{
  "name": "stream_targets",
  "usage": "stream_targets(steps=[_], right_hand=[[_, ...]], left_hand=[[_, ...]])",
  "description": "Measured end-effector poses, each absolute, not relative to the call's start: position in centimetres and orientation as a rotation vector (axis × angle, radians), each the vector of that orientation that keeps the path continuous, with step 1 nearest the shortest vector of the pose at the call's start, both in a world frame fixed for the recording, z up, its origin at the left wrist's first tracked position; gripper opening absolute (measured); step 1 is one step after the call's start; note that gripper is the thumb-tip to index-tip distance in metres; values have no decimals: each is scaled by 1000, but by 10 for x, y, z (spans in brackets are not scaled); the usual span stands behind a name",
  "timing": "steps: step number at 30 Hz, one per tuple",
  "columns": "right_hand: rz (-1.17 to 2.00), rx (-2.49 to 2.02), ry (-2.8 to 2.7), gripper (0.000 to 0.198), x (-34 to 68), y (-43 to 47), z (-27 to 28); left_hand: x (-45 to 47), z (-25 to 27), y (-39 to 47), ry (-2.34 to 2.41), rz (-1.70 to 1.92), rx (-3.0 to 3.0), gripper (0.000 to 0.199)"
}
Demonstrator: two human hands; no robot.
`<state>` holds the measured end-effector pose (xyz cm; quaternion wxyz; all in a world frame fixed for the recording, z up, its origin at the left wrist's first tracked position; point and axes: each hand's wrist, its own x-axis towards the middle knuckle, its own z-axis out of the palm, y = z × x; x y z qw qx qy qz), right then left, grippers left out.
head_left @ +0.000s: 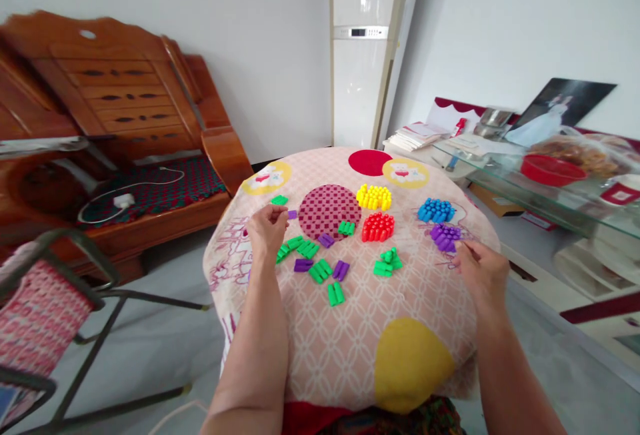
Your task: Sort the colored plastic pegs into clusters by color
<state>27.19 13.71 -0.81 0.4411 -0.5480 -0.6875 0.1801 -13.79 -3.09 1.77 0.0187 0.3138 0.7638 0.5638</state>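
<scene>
My left hand (267, 230) is closed in a pinch above the left side of the table, with a small purple plastic piece (293, 214) at its fingertips. My right hand (483, 274), fingers pinched together, is at the near edge of a purple cluster (444, 236) of upright pegs; a purple piece shows at its fingertips, partly hidden. Loose green double-tube pieces (321, 271) and purple ones (341, 270) lie between my hands. A small green group (387, 262) stands right of them. Behind are upright red (378, 226), yellow (374, 197) and blue (436, 210) clusters.
A patterned cloth (345, 362) covers the round table. At left stand a wooden bench (115, 88) and a metal-framed chair (95, 288). To the right, a glass-topped cabinet (495, 168) holds a red bowl (553, 167), papers and a photo. A white air conditioner (360, 82) stands behind.
</scene>
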Motion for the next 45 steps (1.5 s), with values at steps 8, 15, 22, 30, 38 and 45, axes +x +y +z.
stream_targets(steps=[8, 15, 22, 30, 38, 45], right_hand=[[938, -1300, -1675, 33, 242, 83, -17], [947, -1279, -1650, 30, 242, 87, -28], [933, -1240, -1676, 31, 240, 85, -28], [850, -1099, -1641, 28, 230, 71, -11], [732, -699, -1877, 25, 203, 42, 22], [866, -671, -1996, 26, 194, 36, 23]], left_hand=[[-162, 4, -48, 2768, 1162, 985, 23], [-164, -9, -11, 2776, 1089, 1297, 42], [-165, -8, -2, 2795, 852, 1359, 29], [-84, 30, -8, 1839, 1657, 1595, 34], [-2, 42, -5, 1228, 1310, 1813, 23], [10, 34, -5, 1102, 1307, 1723, 24]])
